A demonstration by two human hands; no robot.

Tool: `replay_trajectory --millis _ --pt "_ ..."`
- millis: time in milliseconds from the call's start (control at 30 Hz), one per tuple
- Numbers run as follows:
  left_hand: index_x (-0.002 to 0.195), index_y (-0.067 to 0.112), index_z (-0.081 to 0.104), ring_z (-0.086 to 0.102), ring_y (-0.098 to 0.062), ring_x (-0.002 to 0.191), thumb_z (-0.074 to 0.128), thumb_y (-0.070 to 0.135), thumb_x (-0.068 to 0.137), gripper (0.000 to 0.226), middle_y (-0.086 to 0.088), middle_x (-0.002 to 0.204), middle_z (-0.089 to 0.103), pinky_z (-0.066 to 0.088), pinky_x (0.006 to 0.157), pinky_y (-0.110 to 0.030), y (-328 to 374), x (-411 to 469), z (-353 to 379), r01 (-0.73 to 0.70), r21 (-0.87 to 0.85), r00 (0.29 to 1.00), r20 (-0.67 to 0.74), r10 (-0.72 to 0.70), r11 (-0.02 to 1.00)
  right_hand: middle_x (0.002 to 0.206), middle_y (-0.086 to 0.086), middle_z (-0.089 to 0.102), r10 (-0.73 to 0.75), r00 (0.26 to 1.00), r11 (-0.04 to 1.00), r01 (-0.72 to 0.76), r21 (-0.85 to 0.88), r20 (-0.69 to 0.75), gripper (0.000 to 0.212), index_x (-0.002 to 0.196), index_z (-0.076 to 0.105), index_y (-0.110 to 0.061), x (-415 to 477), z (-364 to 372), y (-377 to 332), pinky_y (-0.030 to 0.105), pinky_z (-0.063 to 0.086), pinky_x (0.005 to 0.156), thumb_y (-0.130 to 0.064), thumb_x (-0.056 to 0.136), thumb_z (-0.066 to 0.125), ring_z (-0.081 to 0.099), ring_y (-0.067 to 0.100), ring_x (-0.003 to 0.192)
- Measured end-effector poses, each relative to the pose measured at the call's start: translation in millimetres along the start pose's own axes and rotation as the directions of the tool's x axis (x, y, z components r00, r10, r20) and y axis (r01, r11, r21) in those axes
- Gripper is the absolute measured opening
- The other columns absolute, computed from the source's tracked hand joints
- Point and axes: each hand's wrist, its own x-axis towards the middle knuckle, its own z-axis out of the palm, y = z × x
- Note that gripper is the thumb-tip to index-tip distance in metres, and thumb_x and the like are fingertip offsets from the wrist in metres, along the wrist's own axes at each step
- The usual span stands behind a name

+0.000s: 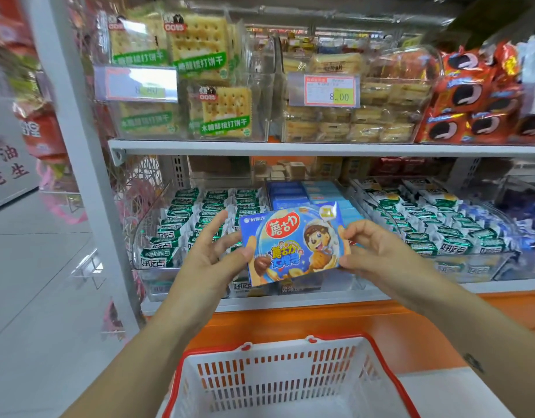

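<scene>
Here, left hand (212, 256), right hand (373, 248) — each pinching blue snack box (293, 242), opposite edges

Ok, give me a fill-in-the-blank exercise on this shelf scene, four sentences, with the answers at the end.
1. The left hand and the right hand together hold a ____ snack box.
2. Below the hands stands a white basket with a ____ rim.
3. The price tag on the upper shelf reads ____.
4. The packets in the bin behind the left hand are white and ____.

Missing words: blue; red; 8.00; green.
</scene>
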Motion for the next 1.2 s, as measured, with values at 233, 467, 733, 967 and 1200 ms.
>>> replay_trajectory --millis 233,467,733,967,1200 --pt "0.122 0.037 0.046 0.066 -0.008 0.100 0.069 0.014 0.065 0.066 0.010 0.112 0.067 0.055 0.072 -0.022 2 -7 17 -0.151 0.152 0.988 0.040 0.147 0.977 0.100 0.007 0.073 0.152 0.987 0.988 -0.150 0.040 -0.044 0.024 0.103 0.047 -0.012 0 -2 23 0.033 0.057 0.081 0.004 0.088 0.057 0.070 0.020 0.087" --pt "0.124 0.043 0.040 0.060 0.003 0.110 0.066 -0.007 0.081 0.071 0.031 0.116 0.061 0.048 0.091 -0.017 -4 -16 22 -0.222 0.378 0.964 0.221 0.145 0.899 0.126 -0.017 0.055 -0.087 0.996 0.913 0.075 -0.402 -0.011 0.053 0.118 0.051 -0.041 -7 2 12 0.024 0.045 0.096 -0.007 0.082 0.069 0.050 0.002 0.118" --pt "0.120 0.036 0.049 0.066 -0.005 0.095 0.070 0.004 0.079 0.056 0.012 0.099 0.070 0.053 0.081 -0.019 -9 -15 23 -0.151 0.389 0.980 0.183 0.085 0.909 0.104 -0.014 0.064 -0.147 0.980 0.783 0.196 -0.590 0.131 0.032 0.101 0.060 -0.035 -19 -2 -1 0.018 0.046 0.093 -0.017 0.079 0.074 0.058 -0.004 0.100" --pt "0.098 0.024 0.065 0.067 -0.016 0.089 0.064 0.025 0.089 0.009 0.001 0.095 0.069 0.056 0.082 -0.037 -15 -9 15 0.043 0.506 0.996 -0.084 0.000 0.861 0.112 -0.021 0.055 -0.374 0.917 0.647 0.365 -0.670 0.139 0.041 0.104 0.053 -0.042 -22 -6 -1 0.018 0.039 0.096 -0.015 0.081 0.073 0.052 0.001 0.111" --pt "0.103 0.020 0.068 0.071 -0.017 0.084 0.057 0.043 0.079 0.036 0.000 0.096 0.074 0.059 0.078 -0.038 9 -11 49 0.331 -0.035 0.941 0.089 -0.327 0.943 0.105 -0.018 0.051 -0.671 0.702 0.317 0.561 -0.765 0.237 0.044 0.107 0.051 -0.028 -15 1 -1 0.008 0.029 0.093 -0.010 0.071 0.068 0.045 0.000 0.102"
